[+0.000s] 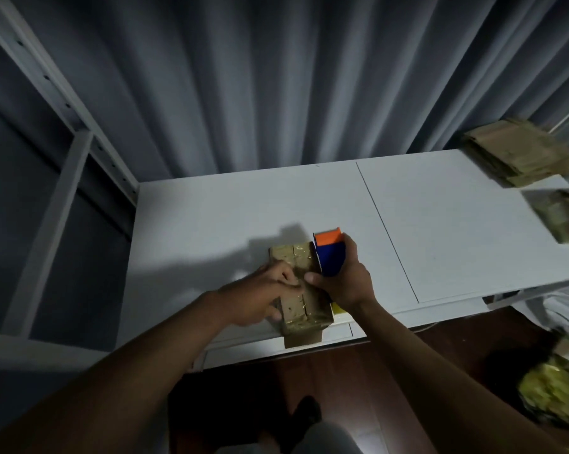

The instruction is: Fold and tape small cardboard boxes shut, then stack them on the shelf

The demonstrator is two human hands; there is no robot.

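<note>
floor: dark wood boards are showing along the bottom of the frame, under the white table (440, 224).
box: a small cardboard box (298, 290) is lying at the table's near edge, lower centre of the frame, its top glossy with tape and one brown flap hanging over the edge.
left hand: the left hand (263, 294) is pressing down on the box top; whether its fingers are straight or curled cannot be told.
right hand: the right hand (342, 278) is gripping the blue and orange tape dispenser (329, 253), fingers curled round it, just right of the box.
step in hand: judged to be taping the box shut.
next move: probably calling for cutting the tape, then smoothing it flat.
far right: flat cardboard pieces (519, 152) are lying stacked at the upper right.
far left: a white shelf frame (76, 152) is standing at the left, before grey curtains (276, 77).
</note>
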